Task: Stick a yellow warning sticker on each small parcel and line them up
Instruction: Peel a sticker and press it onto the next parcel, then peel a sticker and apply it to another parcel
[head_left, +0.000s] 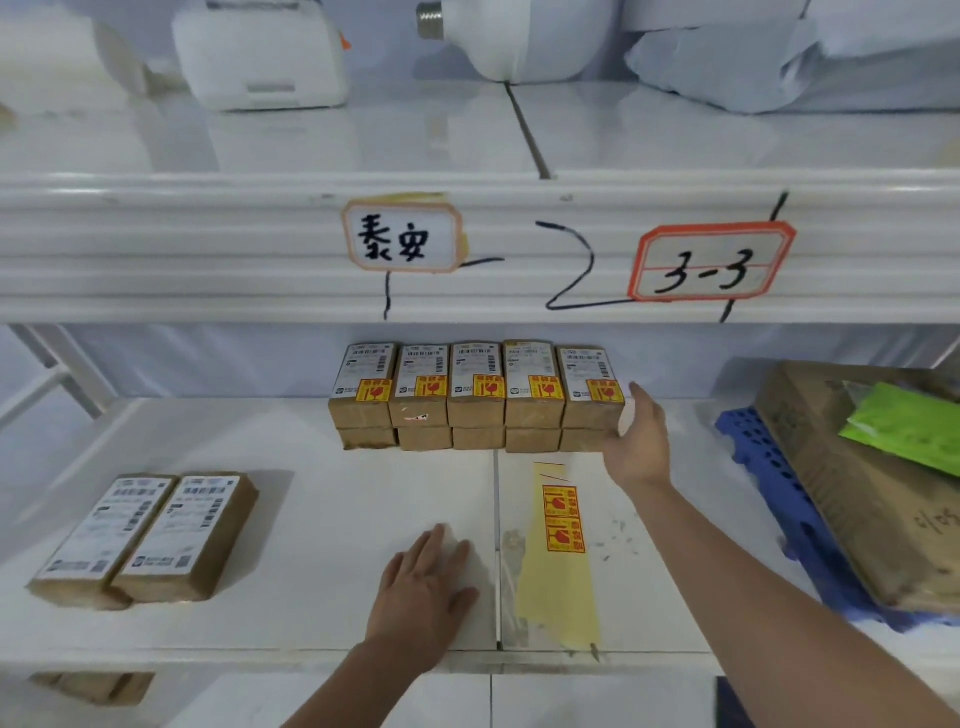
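Closest to the lens, my left hand (423, 587) lies flat, palm down, fingers straight and slightly spread, on the white shelf (311, 519) at lower centre of the frame, holding nothing. Just right of it lies a yellow backing strip (563, 597) with two red-and-yellow warning stickers (563, 519) on its upper half. Higher and to the right, my right hand (639, 441) is wide open, its straight fingers pressed against the right end of a block of small brown parcels (478, 395) at centre frame. That block is two layers, five parcels side by side in each, and every top parcel carries a white shipping label and a yellow sticker at its near right corner. At lower left, well apart, two more parcels (145, 535) lie side by side with shipping labels only. At the right edge a big cardboard box (857, 509) rests on a blue plastic crate (769, 478), a green bag (904, 426) on top.
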